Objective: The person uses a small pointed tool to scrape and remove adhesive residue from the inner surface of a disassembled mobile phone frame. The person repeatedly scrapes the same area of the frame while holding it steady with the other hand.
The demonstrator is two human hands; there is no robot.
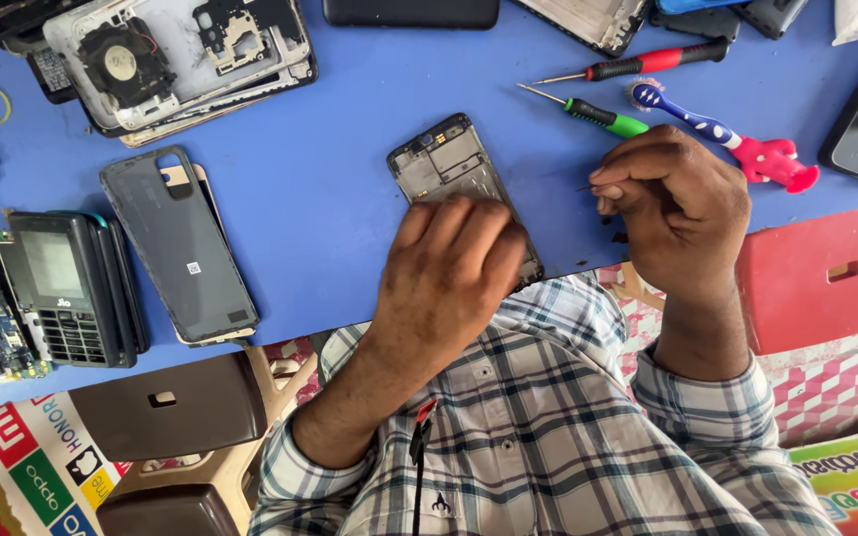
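I press my left hand flat, fingers together, on the opened phone at frame centre, my right hand just right of it pinching what looks like a tiny screw, so I judge dismantling underway, needing the green screwdriver beyond.

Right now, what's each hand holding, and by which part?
Left hand presses flat on the opened phone, covering its lower half. Right hand pinches something thin at its fingers; too small to identify.
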